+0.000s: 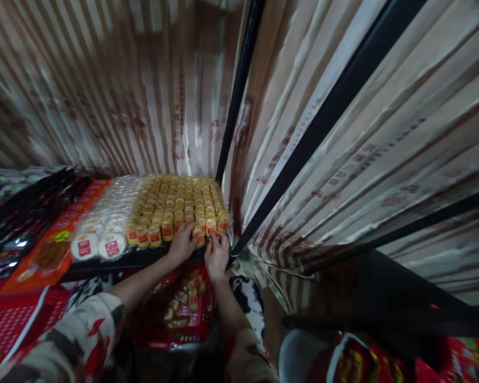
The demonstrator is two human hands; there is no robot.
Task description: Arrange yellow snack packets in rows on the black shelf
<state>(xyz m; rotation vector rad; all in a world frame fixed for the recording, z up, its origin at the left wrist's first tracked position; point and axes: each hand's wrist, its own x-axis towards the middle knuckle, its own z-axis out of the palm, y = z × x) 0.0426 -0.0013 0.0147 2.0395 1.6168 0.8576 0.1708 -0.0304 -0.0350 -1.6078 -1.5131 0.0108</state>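
Small yellow wrapped snack packs (pixel 179 199) with red labels stand in tight rows on a dark shelf. At the front edge of these rows, my left hand (pixel 183 243) has its fingers curled on one snack pack (pixel 200 236). Just to the right is my right hand (pixel 216 256), its fingers apart and touching the fronts of the packs near the corner. The fingertips are partly blurred. Below my forearms, a red basket (pixel 175 340) holds more loose yellow packs (pixel 183 307).
Left of the yellow rows lie round white packs (pixel 112 246), an orange bag (pixel 50 258) and dark packets (pixel 32 213). Black metal posts (pixel 303 154) and pleated striped curtains (pixel 175 90) border the shelf. Another red basket (pixel 27 314) sits lower left; red packages (pixel 367 361) lie lower right.
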